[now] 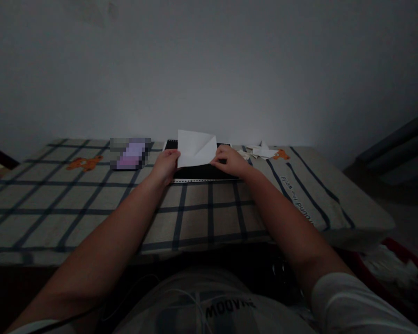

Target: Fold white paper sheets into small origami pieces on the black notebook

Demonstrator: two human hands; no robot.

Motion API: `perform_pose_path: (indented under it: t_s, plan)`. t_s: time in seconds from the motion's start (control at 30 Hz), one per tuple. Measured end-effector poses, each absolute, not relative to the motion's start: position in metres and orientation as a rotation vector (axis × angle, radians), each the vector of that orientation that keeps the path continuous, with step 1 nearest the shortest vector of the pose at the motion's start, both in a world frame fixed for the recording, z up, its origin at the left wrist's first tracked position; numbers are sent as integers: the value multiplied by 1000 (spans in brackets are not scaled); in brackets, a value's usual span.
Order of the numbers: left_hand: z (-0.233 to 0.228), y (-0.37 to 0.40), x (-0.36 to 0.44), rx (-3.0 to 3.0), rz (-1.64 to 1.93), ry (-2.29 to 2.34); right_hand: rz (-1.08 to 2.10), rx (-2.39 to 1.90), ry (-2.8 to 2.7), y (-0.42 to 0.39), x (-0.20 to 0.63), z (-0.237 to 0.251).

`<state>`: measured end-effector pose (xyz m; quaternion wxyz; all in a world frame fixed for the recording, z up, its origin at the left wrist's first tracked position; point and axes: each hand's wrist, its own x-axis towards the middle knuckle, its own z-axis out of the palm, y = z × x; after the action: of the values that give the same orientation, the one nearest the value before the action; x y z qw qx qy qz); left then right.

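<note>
A white sheet of paper (pixel 195 149) with crease lines is held up between my two hands, above a black notebook (pixel 202 172) with a punched white edge. My left hand (pixel 166 166) pinches the paper at its left edge, thumb on the near face. At the lower right corner, my right hand (pixel 228 160) grips the paper between thumb and fingers. The notebook lies flat on the tablecloth, its middle partly hidden behind the paper and hands.
Folded white paper pieces (pixel 263 150) lie right of the notebook. To the left is a phone-like purple item (pixel 129 155), blurred out. A checked tablecloth (pixel 209 218) covers the table, which stands against a grey wall (pixel 209 69). A red container (pixel 400 269) sits low at the right.
</note>
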<state>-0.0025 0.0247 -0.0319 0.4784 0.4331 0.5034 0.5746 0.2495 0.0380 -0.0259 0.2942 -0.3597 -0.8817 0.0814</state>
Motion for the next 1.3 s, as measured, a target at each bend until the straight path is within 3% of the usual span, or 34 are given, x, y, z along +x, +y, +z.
perform_pose_path:
  t_s: [0.17,0.4,0.8,1.13,1.3]
  plan:
    - [-23,19,1,949,1402,1129,361,-1099,-2048,49,251,-36]
    - [-22,17,3,974,1465,1006,890,-1162,-1901,51,244,-42]
    - [-25,7,11,1170,1237,862,910,-1203,-1621,46,235,-41]
    - [-32,17,10,1032,1411,987,1267,-1066,-1566,25,219,-24]
    - [-27,16,8,978,1483,1049,1165,-1057,-1711,22,227,-18]
